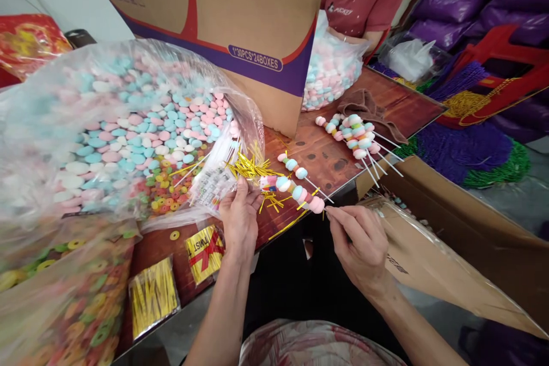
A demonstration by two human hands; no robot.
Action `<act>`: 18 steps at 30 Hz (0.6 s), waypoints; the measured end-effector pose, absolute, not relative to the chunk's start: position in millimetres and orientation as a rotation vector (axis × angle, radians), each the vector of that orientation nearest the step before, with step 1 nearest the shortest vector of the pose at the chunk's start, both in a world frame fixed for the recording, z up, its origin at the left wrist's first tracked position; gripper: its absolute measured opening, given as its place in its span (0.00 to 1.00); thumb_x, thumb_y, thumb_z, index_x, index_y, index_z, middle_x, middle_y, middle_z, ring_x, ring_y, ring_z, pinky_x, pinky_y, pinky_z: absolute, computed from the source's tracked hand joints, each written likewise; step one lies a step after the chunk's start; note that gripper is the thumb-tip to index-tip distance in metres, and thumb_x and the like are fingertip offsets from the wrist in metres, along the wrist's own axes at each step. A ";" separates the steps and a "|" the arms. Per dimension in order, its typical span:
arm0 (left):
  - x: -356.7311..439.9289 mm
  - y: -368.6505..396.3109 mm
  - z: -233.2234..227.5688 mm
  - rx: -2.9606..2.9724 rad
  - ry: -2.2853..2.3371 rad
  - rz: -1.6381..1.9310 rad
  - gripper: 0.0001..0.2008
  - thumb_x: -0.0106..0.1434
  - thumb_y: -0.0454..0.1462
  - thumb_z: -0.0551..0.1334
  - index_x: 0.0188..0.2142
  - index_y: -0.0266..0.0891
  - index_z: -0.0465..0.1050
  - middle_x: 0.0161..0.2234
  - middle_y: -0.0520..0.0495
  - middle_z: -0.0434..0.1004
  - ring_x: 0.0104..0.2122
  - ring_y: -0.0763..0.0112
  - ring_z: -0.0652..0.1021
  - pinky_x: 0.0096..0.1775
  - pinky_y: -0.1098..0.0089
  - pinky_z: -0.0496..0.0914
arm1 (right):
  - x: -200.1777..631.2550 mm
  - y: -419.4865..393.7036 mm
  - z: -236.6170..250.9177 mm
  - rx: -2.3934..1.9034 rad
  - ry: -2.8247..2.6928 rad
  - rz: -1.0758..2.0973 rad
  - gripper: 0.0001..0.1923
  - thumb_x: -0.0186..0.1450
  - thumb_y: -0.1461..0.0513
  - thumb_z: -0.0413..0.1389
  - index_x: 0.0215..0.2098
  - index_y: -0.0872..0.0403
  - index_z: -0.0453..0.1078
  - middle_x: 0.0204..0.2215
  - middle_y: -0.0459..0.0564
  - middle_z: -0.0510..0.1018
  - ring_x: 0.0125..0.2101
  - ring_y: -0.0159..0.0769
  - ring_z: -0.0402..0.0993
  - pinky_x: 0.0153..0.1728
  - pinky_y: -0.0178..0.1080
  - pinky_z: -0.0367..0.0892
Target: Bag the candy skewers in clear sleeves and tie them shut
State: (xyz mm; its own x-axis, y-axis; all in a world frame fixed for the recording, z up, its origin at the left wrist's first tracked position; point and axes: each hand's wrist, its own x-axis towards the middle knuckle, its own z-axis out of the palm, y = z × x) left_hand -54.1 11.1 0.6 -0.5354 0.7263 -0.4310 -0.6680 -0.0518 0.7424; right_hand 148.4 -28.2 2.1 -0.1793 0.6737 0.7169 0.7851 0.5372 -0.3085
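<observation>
Candy skewer (295,190) held between left hand (240,217), right hand (358,240).

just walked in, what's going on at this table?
A person is working on a candy skewer at the table edge. The right hand pinches its stick end; the left hand is at its other end, beside loose gold twist ties. A big bag of pastel candies lies to the left, and finished skewers are piled farther back. Another person sits across the table.
</observation>
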 end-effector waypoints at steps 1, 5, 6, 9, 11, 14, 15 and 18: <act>-53.7 11.4 0.6 0.047 1.189 1.764 0.24 0.37 0.43 0.78 0.28 0.35 0.71 0.23 0.54 0.75 0.23 0.76 0.76 0.30 0.72 0.71 | 147.7 -28.9 1.4 -1.190 -1.905 -0.156 0.11 0.64 0.72 0.58 0.42 0.53 0.73 0.29 0.49 0.76 0.29 0.35 0.71 0.31 0.39 0.63; -54.7 12.6 -0.9 -0.017 1.150 1.743 0.21 0.40 0.40 0.78 0.28 0.35 0.71 0.23 0.54 0.75 0.22 0.75 0.75 0.30 0.71 0.71 | 147.5 -31.6 -0.2 -1.190 -1.880 -0.045 0.12 0.64 0.73 0.58 0.42 0.53 0.73 0.30 0.49 0.75 0.30 0.34 0.72 0.32 0.39 0.65; -55.3 12.7 -1.3 -0.021 1.146 1.744 0.20 0.41 0.40 0.78 0.28 0.35 0.71 0.23 0.54 0.75 0.22 0.75 0.75 0.30 0.71 0.71 | 148.2 -32.0 -0.5 -1.188 -1.873 -0.011 0.12 0.64 0.73 0.58 0.42 0.53 0.73 0.30 0.49 0.75 0.31 0.35 0.72 0.32 0.39 0.65; -57.1 12.3 -2.1 -0.016 1.133 1.750 0.17 0.47 0.41 0.76 0.29 0.36 0.72 0.24 0.53 0.75 0.23 0.74 0.76 0.31 0.71 0.71 | 151.0 -32.3 -0.8 -1.175 -1.848 0.043 0.13 0.63 0.73 0.58 0.42 0.52 0.73 0.31 0.48 0.76 0.31 0.34 0.72 0.33 0.39 0.66; -57.9 11.6 -2.6 -0.009 1.131 1.753 0.15 0.50 0.41 0.74 0.30 0.36 0.73 0.26 0.52 0.76 0.24 0.74 0.77 0.32 0.71 0.71 | 152.4 -32.1 -0.2 -1.170 -1.833 0.051 0.13 0.63 0.73 0.59 0.42 0.52 0.74 0.31 0.48 0.76 0.31 0.34 0.73 0.33 0.39 0.67; -58.3 10.5 -3.6 0.009 1.133 1.774 0.14 0.50 0.40 0.74 0.31 0.36 0.73 0.27 0.52 0.77 0.25 0.74 0.77 0.33 0.71 0.72 | 152.5 -32.5 2.1 -1.170 -1.813 0.038 0.13 0.63 0.73 0.59 0.42 0.52 0.74 0.31 0.48 0.75 0.31 0.33 0.73 0.32 0.39 0.67; -58.2 10.3 -3.9 0.014 1.130 1.781 0.15 0.49 0.41 0.75 0.31 0.36 0.73 0.27 0.52 0.77 0.25 0.74 0.77 0.33 0.71 0.72 | 152.1 -33.0 2.9 -1.171 -1.807 0.031 0.13 0.63 0.73 0.59 0.42 0.52 0.74 0.31 0.47 0.75 0.30 0.33 0.73 0.32 0.38 0.67; -57.2 9.9 -4.2 0.023 1.121 1.793 0.18 0.45 0.41 0.76 0.30 0.36 0.73 0.26 0.53 0.77 0.25 0.74 0.78 0.33 0.70 0.72 | 150.4 -34.4 3.9 -1.177 -1.790 0.013 0.13 0.63 0.73 0.59 0.42 0.51 0.74 0.31 0.47 0.75 0.30 0.33 0.73 0.31 0.38 0.67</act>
